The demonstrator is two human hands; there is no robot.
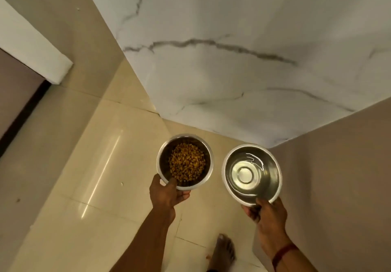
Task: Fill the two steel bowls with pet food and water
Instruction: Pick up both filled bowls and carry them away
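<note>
Two steel bowls are held above a glossy tiled floor. The left bowl (163, 157) holds a heap of brown pet food (187, 164); my left hand (168, 195) grips its near rim, thumb inside. The right bowl (273, 163) holds clear water (251, 172) that glints near the far side; my right hand (265, 213) grips its near rim. Both bowls are roughly level and a small gap separates them.
A white marble-patterned wall (232, 60) rises just ahead, meeting a beige wall (338, 176) on the right. Cream floor tiles (95, 176) spread to the left. A dark doorway edge (23, 110) is at far left. My bare foot (224, 250) stands below.
</note>
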